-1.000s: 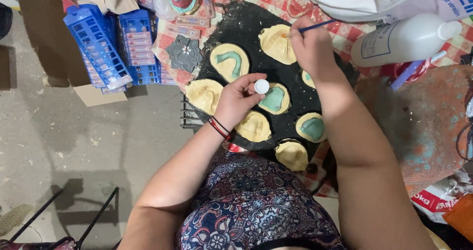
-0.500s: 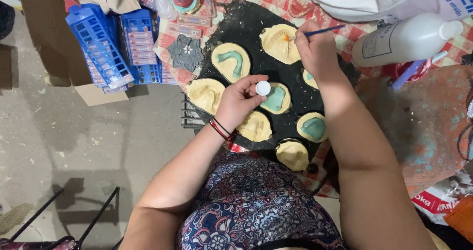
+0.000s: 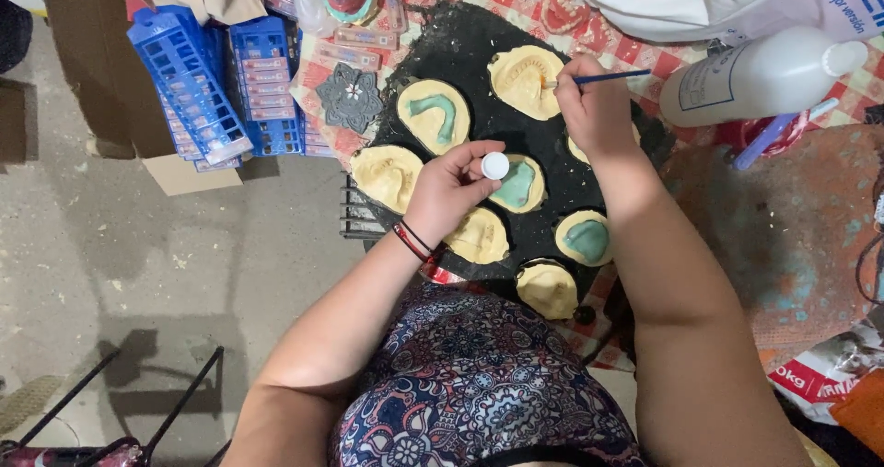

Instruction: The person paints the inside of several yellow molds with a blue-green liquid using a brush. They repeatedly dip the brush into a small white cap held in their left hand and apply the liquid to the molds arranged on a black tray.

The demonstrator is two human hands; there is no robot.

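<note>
Concrete floor (image 3: pixel 120 246) on the left side of the head view, table (image 3: pixel 810 237) with a red checked cloth (image 3: pixel 626 43) on the right. On the cloth sits a black tray (image 3: pixel 470 52) carrying several round cream-yellow moulds; some have a teal arch-shaped fill, e.g. teal-filled mould (image 3: pixel 433 115) near the tray top and another (image 3: pixel 586 238) lower right.

Left hand (image 3: pixel 448 191) hovers over the tray middle, fingers curled around a small white cap (image 3: pixel 495 165) pinched at the fingertips. Red and black bands on that wrist. Just beside the cap lies another teal mould (image 3: pixel 516 185); a plain one (image 3: pixel 387 174) sits at the tray's left edge.

Right hand (image 3: pixel 594 108) is closed on a thin blue brush (image 3: pixel 599 78), gripped like a pen, tip touching the plain cream mould (image 3: pixel 527 80) at the tray's top right.

White plastic bottle (image 3: pixel 755 78) lies on its side right of the brush hand. Blue plastic racks (image 3: pixel 189 85) stacked far left, on cardboard. Dark flower-shaped piece (image 3: pixel 350 97) between racks and tray. White bag (image 3: pixel 700 2) top right. Patterned garment (image 3: pixel 479 384) fills the bottom centre.
</note>
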